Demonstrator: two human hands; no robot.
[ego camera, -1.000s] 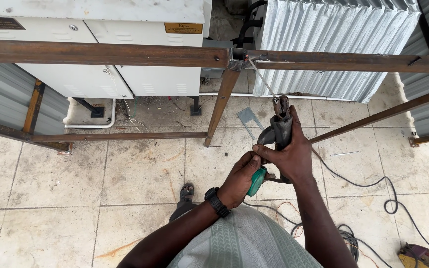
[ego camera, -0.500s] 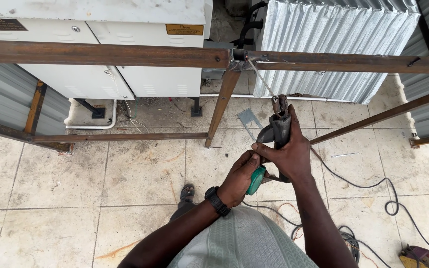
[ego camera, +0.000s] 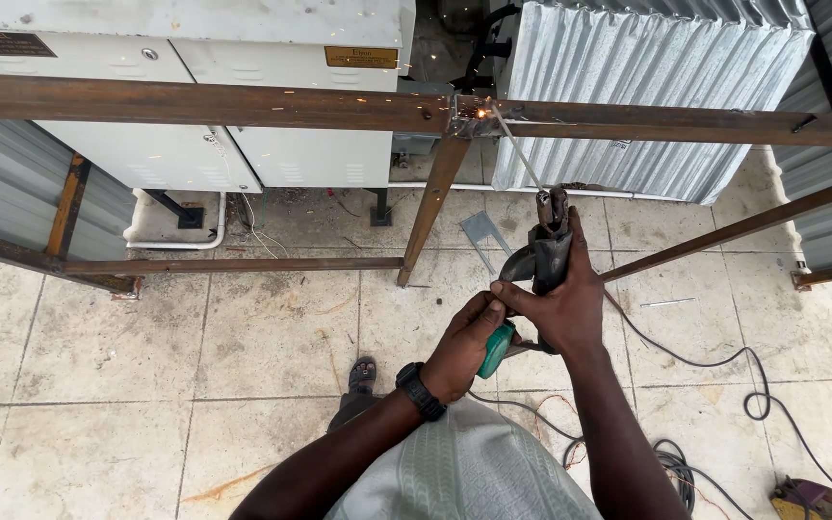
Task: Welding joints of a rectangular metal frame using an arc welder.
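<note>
Right hand (ego camera: 570,303) closed around the dark electrode holder (ego camera: 549,252), fingers wrapped over its handle, thumb side toward the left hand. Left hand (ego camera: 469,347) closed on a green-handled tool (ego camera: 496,349), its fingers touching the right hand just below the holder; a black watch (ego camera: 420,391) sits on the left wrist. Both hands are held above the tiled floor (ego camera: 243,347), below the frame's top rail.

A thin welding rod (ego camera: 517,156) runs from the holder's upper end, slanting up and to the left, to the joint (ego camera: 469,114) where the horizontal rusty beam (ego camera: 195,104) meets the slanted post (ego camera: 430,202). The rod tip touches the joint; a small bright glow and a few sparks show there.

A lower rail (ego camera: 233,265) runs leftward from the post's foot. A second rusty bar (ego camera: 753,223) passes diagonally behind the right hand toward the right edge. Beyond the beam stand white cabinets (ego camera: 243,154) on the left and corrugated metal sheet (ego camera: 647,58) on the right. A black cable (ego camera: 724,361) trails from near the right hand across the floor and coils by the lower right. A sandalled foot (ego camera: 363,371) shows beneath the left forearm; a pale patterned garment (ego camera: 455,472) fills the lower centre
</note>
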